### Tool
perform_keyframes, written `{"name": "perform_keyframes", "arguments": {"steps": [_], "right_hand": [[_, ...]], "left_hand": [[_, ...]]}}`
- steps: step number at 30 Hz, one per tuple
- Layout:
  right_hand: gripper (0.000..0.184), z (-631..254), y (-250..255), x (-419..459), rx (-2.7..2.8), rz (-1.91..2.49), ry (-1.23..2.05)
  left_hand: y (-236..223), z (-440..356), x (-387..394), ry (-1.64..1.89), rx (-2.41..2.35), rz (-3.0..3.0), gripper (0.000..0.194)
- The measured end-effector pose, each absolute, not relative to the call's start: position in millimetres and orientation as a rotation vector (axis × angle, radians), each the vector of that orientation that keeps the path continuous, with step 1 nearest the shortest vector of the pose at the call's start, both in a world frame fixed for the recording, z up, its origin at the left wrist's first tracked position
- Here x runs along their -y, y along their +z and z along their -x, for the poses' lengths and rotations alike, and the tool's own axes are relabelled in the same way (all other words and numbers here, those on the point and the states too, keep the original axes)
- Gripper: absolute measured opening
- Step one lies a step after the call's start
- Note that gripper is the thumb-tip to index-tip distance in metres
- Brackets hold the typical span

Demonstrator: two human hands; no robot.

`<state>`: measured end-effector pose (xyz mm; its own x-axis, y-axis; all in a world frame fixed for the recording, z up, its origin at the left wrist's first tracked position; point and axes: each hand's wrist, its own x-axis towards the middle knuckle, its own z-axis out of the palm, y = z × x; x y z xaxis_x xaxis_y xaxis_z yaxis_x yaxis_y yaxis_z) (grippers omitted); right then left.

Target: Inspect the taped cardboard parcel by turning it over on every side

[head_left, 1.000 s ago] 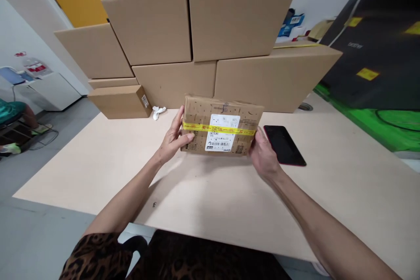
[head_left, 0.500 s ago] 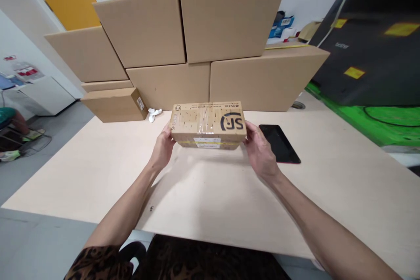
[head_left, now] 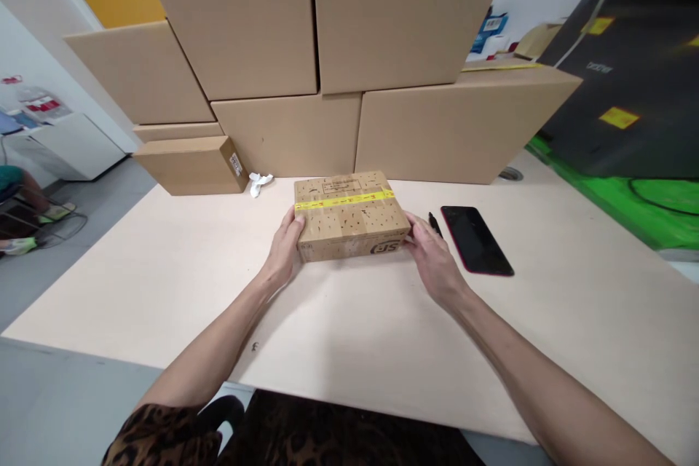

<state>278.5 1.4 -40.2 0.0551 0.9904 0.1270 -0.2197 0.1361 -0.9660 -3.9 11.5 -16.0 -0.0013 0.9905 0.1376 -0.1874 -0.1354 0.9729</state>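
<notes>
A small brown cardboard box [head_left: 349, 222] with a band of yellow tape across its top is between my hands, low over the table or resting on it; I cannot tell which. My left hand [head_left: 284, 244] grips its left end, thumb near the top edge. At the right front corner my right hand [head_left: 431, 251] is closed on the box, its fingertips partly hidden. Black lettering shows on the front side. Just past my right hand lies a black pen [head_left: 435, 224], and beside that a black tablet [head_left: 477, 240] with a red edge.
Large cardboard boxes [head_left: 289, 135] are stacked along the back of the table [head_left: 349, 335]. A narrower box [head_left: 188, 166] with a label stands at the back left, next to crumpled white paper [head_left: 260, 183]. At far left, part of a seated person [head_left: 27, 193] shows.
The box has been turned over: its labelled side faced me, then the side with large lettering, and now the taped top faces up. Both hands kept hold of it. The pen has come into view.
</notes>
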Motion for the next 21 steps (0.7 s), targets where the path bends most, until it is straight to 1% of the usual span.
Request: {"name": "perform_keyframes", "arguments": {"steps": [2,5,6,10,14,15,18,21], "right_hand": [[0.045,-278,-38,0,1.072,0.922,1.128],[0.040,-280,-32,-1,1.009,0.796,1.056],[0.038,-280,-30,-1,0.986,0.766,1.031],[0.038,-282,-30,-5,0.920,0.778,1.021],[0.038,-279,-32,-4,0.898,0.841,1.033],[0.038,-278,-32,-2,0.907,0.849,1.017],[0.038,-275,-28,3,0.927,0.832,0.949],[0.031,-273,-25,7,0.947,0.804,0.913]], "left_hand": [[-14,4,-10,1.377,-0.944,-1.155,0.051],[-12,8,-11,1.466,-0.856,-1.188,0.065],[-12,10,-12,1.498,-0.828,-1.207,0.067],[-13,12,-14,1.561,-0.863,-1.189,0.050],[-7,8,-9,1.525,-0.934,-1.212,0.061],[-5,7,-8,1.511,-0.931,-1.236,0.061],[-2,6,-6,1.571,-0.898,-1.231,0.053],[-2,8,-8,1.688,-0.864,-1.147,0.042]]}}
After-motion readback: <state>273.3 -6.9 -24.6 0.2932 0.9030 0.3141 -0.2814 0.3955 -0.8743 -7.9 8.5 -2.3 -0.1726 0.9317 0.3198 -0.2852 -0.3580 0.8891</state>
